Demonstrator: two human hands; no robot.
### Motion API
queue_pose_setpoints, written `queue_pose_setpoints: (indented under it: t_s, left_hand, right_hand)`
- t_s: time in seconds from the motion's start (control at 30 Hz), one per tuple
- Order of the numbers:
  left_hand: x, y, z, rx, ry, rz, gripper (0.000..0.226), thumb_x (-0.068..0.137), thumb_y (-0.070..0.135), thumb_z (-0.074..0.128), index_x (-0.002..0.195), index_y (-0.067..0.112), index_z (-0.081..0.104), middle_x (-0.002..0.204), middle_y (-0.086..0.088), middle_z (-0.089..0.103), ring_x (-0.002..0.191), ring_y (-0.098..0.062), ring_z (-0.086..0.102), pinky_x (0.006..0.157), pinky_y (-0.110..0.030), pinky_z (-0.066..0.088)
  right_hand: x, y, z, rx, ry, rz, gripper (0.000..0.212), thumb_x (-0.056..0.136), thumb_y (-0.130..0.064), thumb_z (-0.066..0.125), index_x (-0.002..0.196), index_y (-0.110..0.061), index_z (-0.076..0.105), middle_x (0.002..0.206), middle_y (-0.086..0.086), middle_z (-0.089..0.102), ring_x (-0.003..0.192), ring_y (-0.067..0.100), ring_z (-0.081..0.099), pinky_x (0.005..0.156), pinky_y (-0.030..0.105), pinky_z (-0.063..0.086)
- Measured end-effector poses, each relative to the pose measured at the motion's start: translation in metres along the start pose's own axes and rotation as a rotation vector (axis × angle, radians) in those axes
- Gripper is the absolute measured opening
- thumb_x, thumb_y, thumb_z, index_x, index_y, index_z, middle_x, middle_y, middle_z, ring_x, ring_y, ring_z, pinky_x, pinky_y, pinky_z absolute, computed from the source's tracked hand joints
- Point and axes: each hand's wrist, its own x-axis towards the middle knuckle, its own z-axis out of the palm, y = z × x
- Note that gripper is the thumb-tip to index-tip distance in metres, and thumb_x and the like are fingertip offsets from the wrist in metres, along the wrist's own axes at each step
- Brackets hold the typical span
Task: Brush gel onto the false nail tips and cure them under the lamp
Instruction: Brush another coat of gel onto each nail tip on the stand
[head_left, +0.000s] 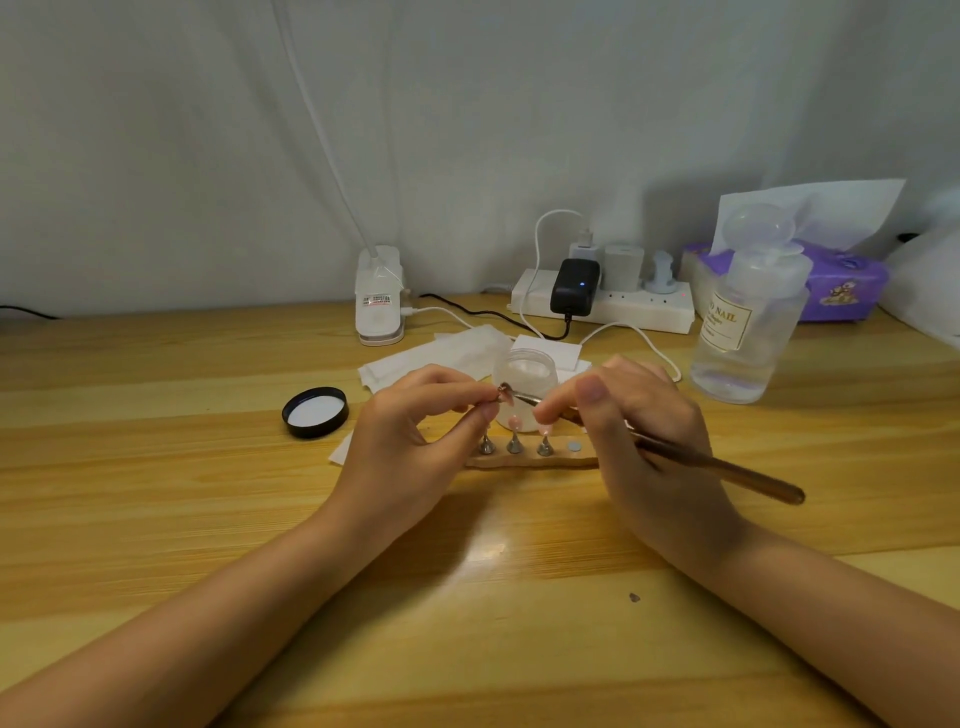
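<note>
My left hand (415, 436) pinches a small metal stand with a pink nail tip (505, 395) on it, lifted above the table. My right hand (644, 431) grips a brown-handled brush (727, 467), and its fine end touches that nail tip. Below the hands lies a wooden holder strip (535, 460) with three metal cone stands (515, 444) carrying pink tips and one bare round magnet (573, 446). An open clear gel jar (524, 374) stands just behind the held tip. A white clip lamp (379, 301) stands at the back of the table, its neck rising out of view.
The jar's black lid (315, 412) lies upside down to the left. White wipes (441, 353) lie behind the jar. At the back are a power strip (623, 306) with chargers and cables, a clear pump bottle (743, 322) and a purple tissue box (841, 280).
</note>
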Motion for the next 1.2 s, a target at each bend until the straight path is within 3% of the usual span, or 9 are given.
queue_pose_setpoints:
  t_s: [0.17, 0.33, 0.47, 0.6, 0.8, 0.9, 1.03, 1.2]
  left_hand:
    - [-0.0004, 0.0006, -0.0004, -0.007, -0.002, -0.003, 0.026, 0.079, 0.004, 0.067, 0.098, 0.021, 0.066, 0.086, 0.006, 0.065, 0.081, -0.005, 0.06, 0.072, -0.014, 0.047]
    - [-0.0009, 0.0015, -0.0009, 0.0, -0.007, -0.008, 0.026, 0.079, 0.004, 0.067, 0.097, 0.022, 0.066, 0.087, 0.005, 0.066, 0.081, -0.006, 0.06, 0.072, -0.015, 0.048]
    - [-0.0006, 0.0014, -0.0004, -0.012, -0.003, -0.022, 0.026, 0.078, 0.003, 0.067, 0.096, 0.022, 0.066, 0.086, 0.005, 0.066, 0.081, -0.007, 0.059, 0.071, -0.016, 0.049]
    - [-0.0005, 0.0024, -0.001, -0.015, -0.011, -0.022, 0.026, 0.079, 0.004, 0.067, 0.096, 0.023, 0.067, 0.086, 0.005, 0.065, 0.081, -0.007, 0.059, 0.072, -0.015, 0.048]
    - [-0.0006, 0.0018, -0.0008, -0.013, -0.015, -0.018, 0.024, 0.079, 0.002, 0.067, 0.095, 0.019, 0.067, 0.086, 0.004, 0.065, 0.081, -0.007, 0.059, 0.072, -0.016, 0.048]
    - [-0.0006, 0.0019, -0.0008, -0.014, -0.006, -0.018, 0.025, 0.079, 0.001, 0.067, 0.093, 0.022, 0.067, 0.086, 0.005, 0.065, 0.08, -0.007, 0.058, 0.072, -0.015, 0.047]
    - [-0.0004, 0.0015, -0.0015, -0.005, -0.009, -0.009, 0.025, 0.079, 0.002, 0.067, 0.092, 0.023, 0.066, 0.085, 0.005, 0.066, 0.08, -0.007, 0.059, 0.073, -0.015, 0.047]
    - [-0.0004, 0.0024, -0.0017, -0.01, -0.012, -0.003, 0.023, 0.078, 0.0, 0.067, 0.093, 0.018, 0.066, 0.086, 0.005, 0.065, 0.081, -0.006, 0.058, 0.074, -0.014, 0.046]
  right_hand:
    - [-0.0013, 0.0006, -0.0042, 0.059, 0.055, 0.018, 0.039, 0.094, -0.023, 0.031, 0.068, -0.024, 0.06, 0.064, -0.011, 0.058, 0.067, -0.001, 0.052, 0.073, 0.034, 0.04]
    - [0.0014, 0.0004, -0.0002, -0.012, 0.007, -0.018, 0.047, 0.097, -0.032, 0.03, 0.078, -0.011, 0.068, 0.075, -0.011, 0.061, 0.076, 0.01, 0.056, 0.069, 0.044, 0.044]
    - [-0.0007, 0.0006, -0.0015, -0.006, 0.0, -0.004, 0.051, 0.097, -0.036, 0.029, 0.072, -0.013, 0.067, 0.073, -0.022, 0.054, 0.073, 0.0, 0.053, 0.071, 0.036, 0.042]
    - [-0.0015, 0.0001, -0.0053, 0.056, 0.039, 0.017, 0.039, 0.094, -0.022, 0.03, 0.068, -0.023, 0.06, 0.066, -0.016, 0.056, 0.068, -0.002, 0.052, 0.072, 0.032, 0.039]
    - [0.0011, -0.0004, -0.0001, -0.017, -0.021, -0.001, 0.051, 0.097, -0.035, 0.028, 0.077, -0.011, 0.068, 0.076, -0.019, 0.055, 0.074, 0.006, 0.055, 0.069, 0.039, 0.043]
    - [-0.0008, 0.0004, -0.0014, 0.007, -0.002, 0.022, 0.055, 0.097, -0.038, 0.027, 0.07, -0.012, 0.067, 0.071, -0.023, 0.055, 0.071, 0.001, 0.053, 0.07, 0.036, 0.041]
    - [-0.0023, 0.0008, -0.0042, 0.062, 0.04, 0.076, 0.044, 0.095, -0.026, 0.031, 0.066, -0.018, 0.063, 0.062, -0.007, 0.061, 0.067, 0.002, 0.055, 0.073, 0.035, 0.041]
    - [0.0005, -0.0022, -0.0002, 0.053, -0.032, 0.035, 0.046, 0.096, -0.034, 0.029, 0.079, -0.013, 0.067, 0.078, -0.02, 0.057, 0.074, 0.005, 0.057, 0.07, 0.039, 0.045]
